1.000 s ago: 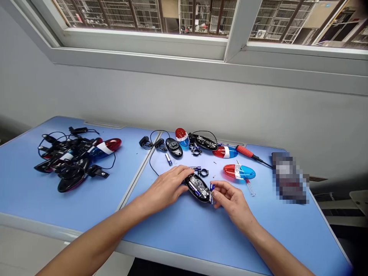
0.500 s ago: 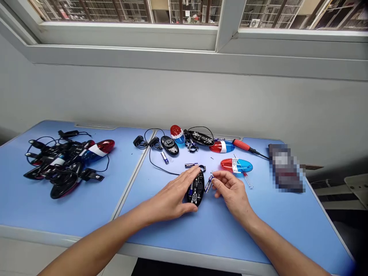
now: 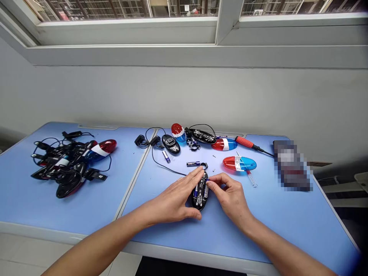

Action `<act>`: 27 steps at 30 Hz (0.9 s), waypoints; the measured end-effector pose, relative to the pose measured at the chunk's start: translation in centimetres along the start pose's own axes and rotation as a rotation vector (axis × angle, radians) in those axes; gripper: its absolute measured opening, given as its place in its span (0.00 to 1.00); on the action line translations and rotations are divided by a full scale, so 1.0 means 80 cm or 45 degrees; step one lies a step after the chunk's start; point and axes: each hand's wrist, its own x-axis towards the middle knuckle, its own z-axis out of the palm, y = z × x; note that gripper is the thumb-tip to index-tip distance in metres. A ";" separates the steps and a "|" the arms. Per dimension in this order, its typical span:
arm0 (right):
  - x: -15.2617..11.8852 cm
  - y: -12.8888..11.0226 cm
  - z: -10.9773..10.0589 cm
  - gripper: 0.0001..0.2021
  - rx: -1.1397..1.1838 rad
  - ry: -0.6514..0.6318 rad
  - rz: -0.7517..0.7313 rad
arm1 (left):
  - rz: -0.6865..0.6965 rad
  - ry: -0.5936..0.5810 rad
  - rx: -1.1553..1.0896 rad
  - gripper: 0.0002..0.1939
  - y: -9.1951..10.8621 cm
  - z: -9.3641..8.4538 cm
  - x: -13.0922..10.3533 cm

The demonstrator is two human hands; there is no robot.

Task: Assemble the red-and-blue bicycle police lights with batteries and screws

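Note:
An open black oval housing (image 3: 200, 193) lies on the blue table, its inner board and metal contacts facing up. My left hand (image 3: 179, 197) rests along its left side, fingers stretched at the top and thumb at the lower end. On the right, my right hand (image 3: 230, 193) pinches a blue and silver battery (image 3: 206, 188), which lies at the housing's right-hand slot. Another battery (image 3: 196, 191) sits in the left side of the housing. Just beyond the housing are a loose battery (image 3: 193, 164) and a black ring clamp (image 3: 204, 166).
Assembled red and blue lamps with cables (image 3: 71, 157) are piled at left. Toward the back lie a black housing (image 3: 170, 144), a loose battery (image 3: 166, 156) and a red screwdriver (image 3: 244, 142). A red and blue cover (image 3: 239, 163) and a blurred dark object (image 3: 291, 165) lie at right.
My right hand has moved the battery from beside the black housing onto its right side. My left hand stays on the housing. The view has shifted slightly.

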 end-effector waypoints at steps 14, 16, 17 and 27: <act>0.003 0.004 -0.005 0.06 -0.250 -0.024 -0.447 | 0.078 0.008 -0.077 0.58 -0.010 0.001 0.001; 0.003 0.003 -0.005 0.06 -0.264 -0.028 -0.472 | 0.098 0.023 -0.089 0.58 -0.013 0.003 0.002; 0.003 0.002 -0.005 0.06 -0.273 -0.032 -0.484 | 0.102 0.026 -0.092 0.58 -0.015 0.004 0.002; -0.004 0.001 0.000 0.05 -0.564 0.064 -0.654 | 0.120 0.033 -0.118 0.58 -0.015 0.002 0.002</act>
